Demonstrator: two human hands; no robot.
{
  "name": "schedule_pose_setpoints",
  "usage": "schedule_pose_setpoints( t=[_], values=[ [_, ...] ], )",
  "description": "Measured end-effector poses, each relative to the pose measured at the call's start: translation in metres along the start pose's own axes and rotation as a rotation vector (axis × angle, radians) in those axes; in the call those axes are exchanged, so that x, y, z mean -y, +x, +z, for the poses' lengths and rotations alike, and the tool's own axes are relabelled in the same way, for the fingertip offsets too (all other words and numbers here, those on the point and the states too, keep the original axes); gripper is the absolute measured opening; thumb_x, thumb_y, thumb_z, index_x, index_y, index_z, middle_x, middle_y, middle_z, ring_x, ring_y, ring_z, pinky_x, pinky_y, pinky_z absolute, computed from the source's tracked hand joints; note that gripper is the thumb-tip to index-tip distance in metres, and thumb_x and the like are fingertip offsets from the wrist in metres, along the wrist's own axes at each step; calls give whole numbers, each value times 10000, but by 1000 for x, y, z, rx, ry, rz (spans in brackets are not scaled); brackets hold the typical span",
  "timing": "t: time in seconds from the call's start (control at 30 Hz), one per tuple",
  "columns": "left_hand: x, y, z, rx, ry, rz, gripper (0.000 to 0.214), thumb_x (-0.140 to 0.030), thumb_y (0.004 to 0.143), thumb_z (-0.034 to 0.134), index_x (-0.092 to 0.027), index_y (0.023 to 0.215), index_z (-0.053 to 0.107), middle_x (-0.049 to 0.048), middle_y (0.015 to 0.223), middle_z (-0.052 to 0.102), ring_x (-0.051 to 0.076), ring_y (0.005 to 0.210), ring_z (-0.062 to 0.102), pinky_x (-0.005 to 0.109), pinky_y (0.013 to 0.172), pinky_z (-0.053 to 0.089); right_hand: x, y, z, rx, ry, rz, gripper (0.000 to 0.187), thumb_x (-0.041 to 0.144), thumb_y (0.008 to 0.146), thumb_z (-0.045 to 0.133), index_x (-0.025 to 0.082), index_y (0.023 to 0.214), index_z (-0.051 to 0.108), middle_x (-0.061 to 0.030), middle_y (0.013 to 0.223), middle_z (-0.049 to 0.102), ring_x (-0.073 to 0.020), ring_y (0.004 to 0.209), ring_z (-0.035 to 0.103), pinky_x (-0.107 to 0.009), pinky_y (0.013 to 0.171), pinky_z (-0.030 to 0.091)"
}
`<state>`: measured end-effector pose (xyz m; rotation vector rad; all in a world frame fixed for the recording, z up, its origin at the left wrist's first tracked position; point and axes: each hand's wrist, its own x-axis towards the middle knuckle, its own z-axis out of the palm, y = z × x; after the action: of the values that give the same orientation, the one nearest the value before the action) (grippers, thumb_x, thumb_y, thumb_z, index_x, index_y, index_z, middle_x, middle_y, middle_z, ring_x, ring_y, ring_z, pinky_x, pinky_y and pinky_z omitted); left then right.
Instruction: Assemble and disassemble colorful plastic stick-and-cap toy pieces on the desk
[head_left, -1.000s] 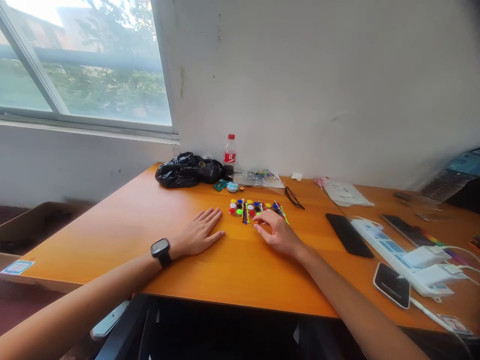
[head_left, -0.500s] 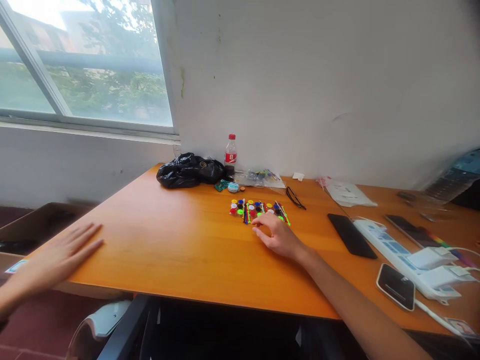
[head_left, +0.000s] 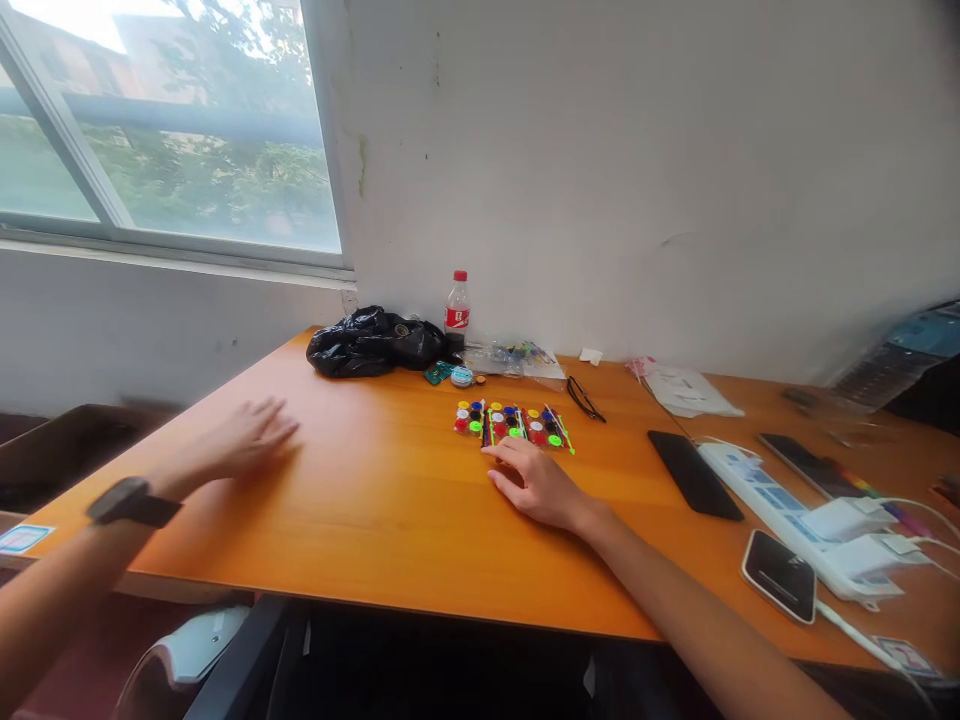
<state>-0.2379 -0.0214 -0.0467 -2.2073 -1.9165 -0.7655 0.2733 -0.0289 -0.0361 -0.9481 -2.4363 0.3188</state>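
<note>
A cluster of small coloured round pieces and thin coloured sticks (head_left: 512, 423) lies on the orange table (head_left: 375, 500). My right hand (head_left: 531, 480) rests on the table just in front of that cluster, fingers loosely curled, with nothing visible in them. My left hand (head_left: 244, 440) hovers over the table's left part, blurred by motion, fingers stretched out and holding nothing. A dark watch (head_left: 129, 502) sits on my left wrist.
At the back by the wall are a black plastic bag (head_left: 375, 343), a small red-capped bottle (head_left: 456, 311), a clear bag of parts (head_left: 510, 357) and glasses (head_left: 583, 398). To the right lie phones (head_left: 690, 473), a power strip (head_left: 795, 515) and papers (head_left: 690, 390).
My left hand went from flat near the pieces out to the table's left edge, then came back inward over the table. My right hand slid slightly toward me.
</note>
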Motion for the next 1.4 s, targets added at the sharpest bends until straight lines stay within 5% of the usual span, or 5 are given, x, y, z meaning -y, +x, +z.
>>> schedule_pose_setpoints(
  t=[0.17, 0.53, 0.73, 1.03, 1.4],
  values=[
    [-72, 16, 59, 300, 136, 52, 761, -658, 1027, 250, -160, 1556, 480, 228, 1642, 414, 469, 1501, 378, 646, 1168, 319, 2, 1, 5, 25, -36, -37, 330, 224, 1011, 592, 235, 1334, 655, -118, 1188, 678, -274, 1097, 647, -424, 969, 567],
    [-162, 58, 102, 328, -66, 222, 1134, -930, 857, 410, -117, 1646, 358, 256, 1701, 307, 497, 1579, 242, 627, 1250, 180, 5, 3, 14, -27, -171, -63, 344, 272, 1016, 600, 240, 1349, 679, -153, 1365, 597, -337, 1287, 519, -556, 1128, 479],
    [-207, 70, 115, 224, -233, 338, 1015, -791, 937, 502, -128, 1664, 254, 239, 1669, 383, 412, 1537, 378, 546, 1245, 282, 7, 3, 15, -19, -199, -53, 362, 295, 1014, 611, 212, 1360, 673, -167, 1357, 605, -347, 1291, 490, -575, 1151, 459],
    [-217, 67, 103, 47, -392, 485, 215, -421, 945, 661, -243, 1062, 695, 83, 1123, 700, 274, 1088, 628, 430, 1007, 513, 9, 5, 15, -18, -188, -55, 359, 309, 1015, 617, 202, 1356, 654, -158, 1319, 634, -341, 1264, 516, -564, 1128, 482],
    [-216, 66, 98, 109, -500, 449, 182, -397, 953, 659, -246, 968, 760, 53, 977, 733, 233, 951, 671, 371, 879, 536, 4, 2, 5, -37, -108, -89, 307, 225, 970, 662, 232, 1277, 660, -115, 1209, 697, -314, 1173, 559, -511, 1061, 510]
  ],
)
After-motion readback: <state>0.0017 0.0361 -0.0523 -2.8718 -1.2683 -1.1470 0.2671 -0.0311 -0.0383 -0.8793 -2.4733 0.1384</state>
